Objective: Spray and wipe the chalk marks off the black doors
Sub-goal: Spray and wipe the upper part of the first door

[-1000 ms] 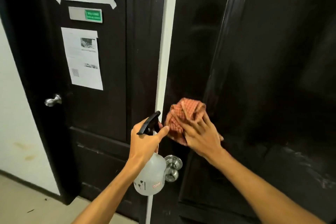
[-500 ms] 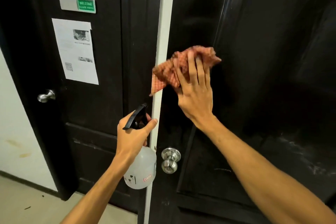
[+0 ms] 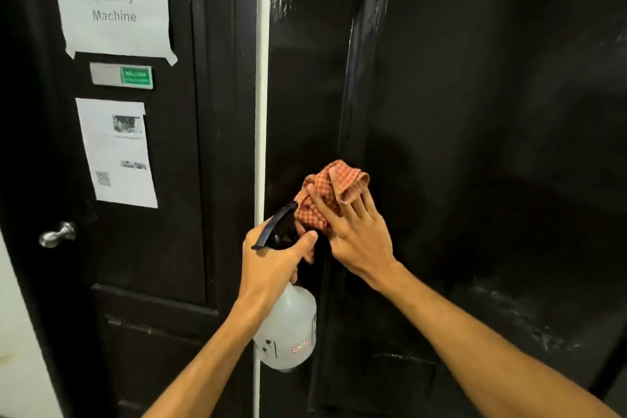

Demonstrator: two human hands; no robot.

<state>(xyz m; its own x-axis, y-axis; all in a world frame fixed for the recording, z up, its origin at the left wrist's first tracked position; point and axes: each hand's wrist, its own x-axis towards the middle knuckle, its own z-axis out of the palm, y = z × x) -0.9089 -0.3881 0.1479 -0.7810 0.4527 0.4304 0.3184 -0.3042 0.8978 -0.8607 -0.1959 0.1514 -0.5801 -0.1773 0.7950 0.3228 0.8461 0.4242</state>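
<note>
- Left door (image 3: pixel 176 231): black, taped notices, lever handle (image 3: pixel 56 235) near its left edge; no chalk discernible.
- White strip (image 3: pixel 263 95): vertical, between the two doors.
- Left hand (image 3: pixel 271 268): fingers curled round the neck of the spray bottle (image 3: pixel 288 326); the bottle hangs upright over the strip.
- Cloth (image 3: pixel 334 187): orange check, bunched, on the right door (image 3: pixel 475 112) near its left edge, just beside the bottle head.
- Right hand (image 3: pixel 356 237): fingers spread, pressing the cloth flat to the door.
- Chalk marks (image 3: pixel 529 326): pale smears toward the right door's lower right corner, below and right of the fingers. The right hand is nearer. The door face looks open that way and crowded leftward.
</note>
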